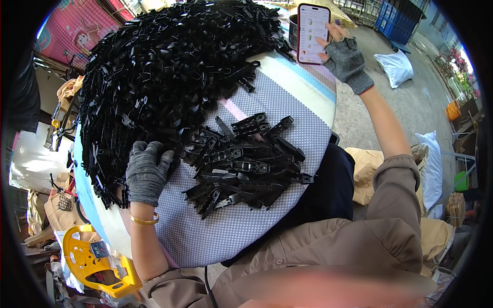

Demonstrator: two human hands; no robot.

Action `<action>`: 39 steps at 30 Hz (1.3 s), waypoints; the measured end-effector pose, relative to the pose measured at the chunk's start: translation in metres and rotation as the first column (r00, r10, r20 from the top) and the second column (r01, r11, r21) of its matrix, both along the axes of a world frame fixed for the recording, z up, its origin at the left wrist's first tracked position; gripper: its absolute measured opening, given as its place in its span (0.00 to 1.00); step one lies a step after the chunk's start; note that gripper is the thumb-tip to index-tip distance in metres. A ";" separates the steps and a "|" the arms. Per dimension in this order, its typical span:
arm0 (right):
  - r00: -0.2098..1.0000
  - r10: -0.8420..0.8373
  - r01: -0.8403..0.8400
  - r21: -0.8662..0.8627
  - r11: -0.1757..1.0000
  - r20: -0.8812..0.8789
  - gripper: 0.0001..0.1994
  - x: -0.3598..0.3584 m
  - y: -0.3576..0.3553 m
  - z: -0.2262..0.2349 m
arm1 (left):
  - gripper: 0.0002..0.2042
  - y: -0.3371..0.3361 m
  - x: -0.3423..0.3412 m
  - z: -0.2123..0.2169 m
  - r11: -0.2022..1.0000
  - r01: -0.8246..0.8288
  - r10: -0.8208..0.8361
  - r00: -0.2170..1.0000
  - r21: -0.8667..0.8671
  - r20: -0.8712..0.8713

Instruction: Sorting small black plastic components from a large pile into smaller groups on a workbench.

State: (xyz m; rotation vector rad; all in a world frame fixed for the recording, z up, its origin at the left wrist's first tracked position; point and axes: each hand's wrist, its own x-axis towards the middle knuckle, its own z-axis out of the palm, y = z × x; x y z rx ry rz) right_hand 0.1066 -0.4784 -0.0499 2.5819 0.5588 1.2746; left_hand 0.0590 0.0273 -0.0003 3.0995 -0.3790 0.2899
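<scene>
The dotted surface carries black plastic pieces heaped far left; the left hand rests there, grip unclear to me. The right hand, fingers spread, meets the far-right phone, apparently propped for viewing.

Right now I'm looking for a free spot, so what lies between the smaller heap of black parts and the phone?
In the head view, only the tablecloth shows between the smaller heap and the phone: dotted, then striped.

The left hand and right hand wear grey gloves, the right one fingerless. There's a gold bracelet, a brown shirt with pushed-up sleeves, and dark pants.
</scene>
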 end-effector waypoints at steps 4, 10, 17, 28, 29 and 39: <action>0.992 -0.082 0.076 0.063 0.995 0.091 0.21 0.007 0.004 0.005 | 0.15 0.002 0.000 -0.001 1.000 0.018 -0.018 1.000 -0.010 0.006; 0.997 -0.081 0.080 -0.036 0.996 -0.017 0.18 -0.004 0.005 0.000 | 0.15 0.001 0.000 0.000 0.999 0.010 -0.012 0.999 -0.048 -0.037; 1.000 0.019 -0.019 0.016 1.000 -0.012 0.16 -0.005 0.003 0.002 | 0.15 0.003 -0.001 0.001 0.995 0.064 -0.059 0.996 0.080 -0.073; 0.999 -0.054 0.054 -0.030 0.998 -0.003 0.14 -0.006 0.006 0.002 | 0.13 0.001 -0.002 0.004 0.993 0.081 -0.074 0.994 0.082 -0.084; 0.998 -0.020 0.017 -0.053 0.998 -0.053 0.14 -0.009 0.007 0.001 | 0.13 0.001 -0.002 0.004 0.994 0.073 -0.065 0.993 0.083 -0.096; 0.997 -0.073 0.071 0.080 0.994 0.030 0.17 0.000 0.006 0.007 | 0.16 0.003 -0.007 0.003 0.989 0.079 -0.069 0.994 0.125 -0.080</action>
